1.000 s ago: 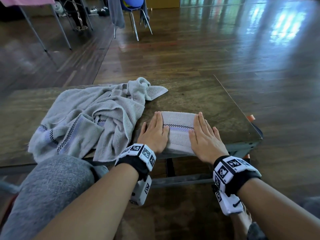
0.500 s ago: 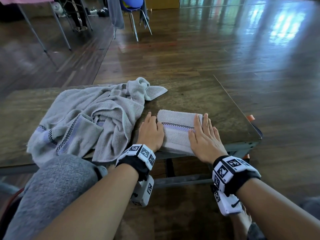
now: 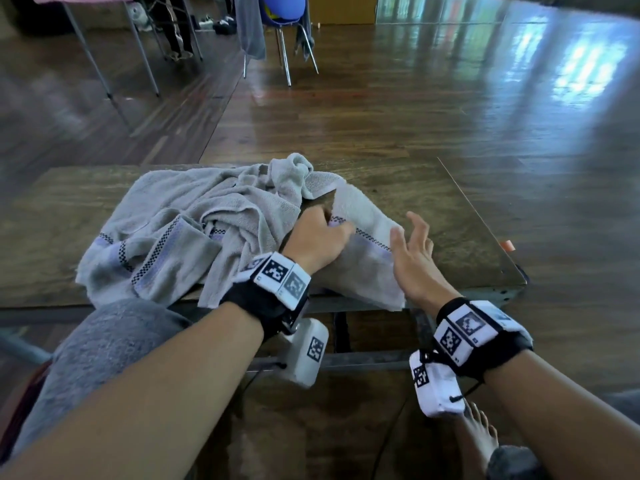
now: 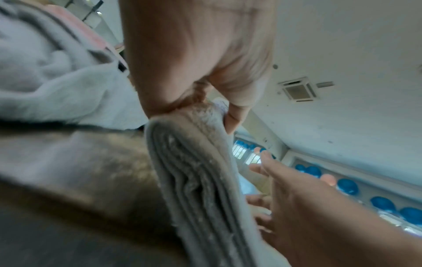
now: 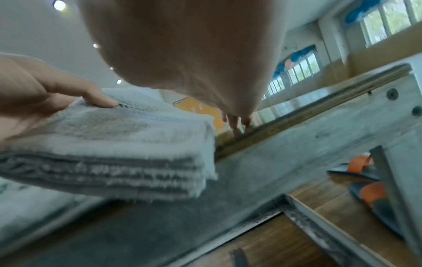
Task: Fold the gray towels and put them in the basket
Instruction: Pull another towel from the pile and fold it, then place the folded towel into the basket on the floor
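A folded gray towel (image 3: 367,251) with a checkered stripe is lifted off the near edge of the wooden table (image 3: 433,209). My left hand (image 3: 317,237) grips its left side, thumb on top, and its stacked layers (image 4: 200,180) show in the left wrist view. In the right wrist view the same folded towel (image 5: 128,144) hangs above the table edge. My right hand (image 3: 412,251) hovers just right of it with fingers spread, holding nothing. Several unfolded gray towels (image 3: 180,230) lie in a heap on the table's left half. No basket is in view.
My knee in gray trousers (image 3: 100,355) is at the lower left. Orange and blue slippers (image 5: 370,191) lie on the floor under the table's right end. A blue chair (image 3: 284,26) and a table's legs (image 3: 100,67) stand far behind on the wooden floor.
Both hands were pressing flat on the folded towel on the table. Now the left hand has gripped it and raised it, and the right hand has come off it.
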`<state>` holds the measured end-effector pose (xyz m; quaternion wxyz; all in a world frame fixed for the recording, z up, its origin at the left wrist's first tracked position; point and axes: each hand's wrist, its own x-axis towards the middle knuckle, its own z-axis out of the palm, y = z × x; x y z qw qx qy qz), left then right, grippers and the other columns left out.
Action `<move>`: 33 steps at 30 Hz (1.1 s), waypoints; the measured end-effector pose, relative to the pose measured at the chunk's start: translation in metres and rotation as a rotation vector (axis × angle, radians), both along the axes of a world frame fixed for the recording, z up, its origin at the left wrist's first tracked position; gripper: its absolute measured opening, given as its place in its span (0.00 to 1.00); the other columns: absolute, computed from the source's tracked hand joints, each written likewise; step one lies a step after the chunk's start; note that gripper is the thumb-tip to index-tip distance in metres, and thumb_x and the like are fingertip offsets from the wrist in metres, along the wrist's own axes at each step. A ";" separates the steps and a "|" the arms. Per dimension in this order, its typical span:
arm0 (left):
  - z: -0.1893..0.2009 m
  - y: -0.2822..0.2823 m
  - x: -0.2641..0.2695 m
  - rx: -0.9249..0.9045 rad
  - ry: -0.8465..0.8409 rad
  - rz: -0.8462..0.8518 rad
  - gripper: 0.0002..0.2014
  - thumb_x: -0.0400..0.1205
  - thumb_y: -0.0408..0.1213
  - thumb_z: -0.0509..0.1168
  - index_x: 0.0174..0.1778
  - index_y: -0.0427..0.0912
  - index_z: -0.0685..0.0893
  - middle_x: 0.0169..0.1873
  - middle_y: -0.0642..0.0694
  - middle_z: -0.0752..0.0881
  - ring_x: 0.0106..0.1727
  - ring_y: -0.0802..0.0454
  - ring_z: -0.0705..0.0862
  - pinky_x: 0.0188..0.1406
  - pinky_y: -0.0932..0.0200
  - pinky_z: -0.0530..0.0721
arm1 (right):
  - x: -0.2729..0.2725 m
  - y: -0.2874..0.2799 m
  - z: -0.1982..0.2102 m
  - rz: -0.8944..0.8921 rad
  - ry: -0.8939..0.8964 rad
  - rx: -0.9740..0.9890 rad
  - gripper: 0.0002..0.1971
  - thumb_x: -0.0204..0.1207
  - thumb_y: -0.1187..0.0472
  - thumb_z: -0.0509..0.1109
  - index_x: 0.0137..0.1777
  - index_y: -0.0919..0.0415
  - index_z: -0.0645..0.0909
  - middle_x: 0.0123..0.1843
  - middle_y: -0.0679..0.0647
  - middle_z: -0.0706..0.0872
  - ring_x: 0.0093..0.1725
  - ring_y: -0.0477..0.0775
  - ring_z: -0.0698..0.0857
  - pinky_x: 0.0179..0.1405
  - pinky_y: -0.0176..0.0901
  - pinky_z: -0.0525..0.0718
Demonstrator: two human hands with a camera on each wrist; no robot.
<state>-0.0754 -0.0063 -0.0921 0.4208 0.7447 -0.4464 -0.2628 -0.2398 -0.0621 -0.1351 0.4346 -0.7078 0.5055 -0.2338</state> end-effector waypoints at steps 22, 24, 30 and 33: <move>0.093 0.322 0.189 -0.486 0.333 0.697 0.05 0.81 0.39 0.73 0.49 0.42 0.87 0.48 0.38 0.92 0.48 0.39 0.90 0.51 0.33 0.87 | 0.269 0.193 0.201 0.770 -0.135 -0.286 0.27 0.83 0.61 0.68 0.68 0.48 0.52 0.67 0.65 0.80 0.60 0.65 0.86 0.63 0.67 0.85; 0.064 0.359 0.206 -0.490 0.406 0.807 0.07 0.81 0.37 0.73 0.51 0.38 0.89 0.49 0.36 0.92 0.49 0.36 0.90 0.46 0.39 0.88 | 0.308 0.222 0.182 0.856 -0.072 -0.325 0.28 0.82 0.59 0.70 0.71 0.51 0.54 0.54 0.56 0.81 0.49 0.54 0.86 0.50 0.53 0.88; -0.062 0.425 0.224 -0.232 0.515 1.116 0.25 0.78 0.39 0.76 0.64 0.37 0.71 0.56 0.37 0.86 0.56 0.37 0.88 0.57 0.35 0.87 | 0.394 0.285 0.068 1.077 0.316 -0.301 0.30 0.80 0.56 0.72 0.73 0.59 0.58 0.47 0.47 0.74 0.53 0.58 0.79 0.52 0.48 0.77; -0.125 0.431 0.213 -0.121 0.584 1.199 0.22 0.78 0.35 0.74 0.57 0.45 0.65 0.52 0.34 0.83 0.44 0.39 0.85 0.49 0.32 0.88 | 0.417 0.293 0.001 1.152 0.510 -0.180 0.24 0.77 0.58 0.74 0.64 0.55 0.62 0.58 0.61 0.83 0.55 0.64 0.86 0.55 0.57 0.85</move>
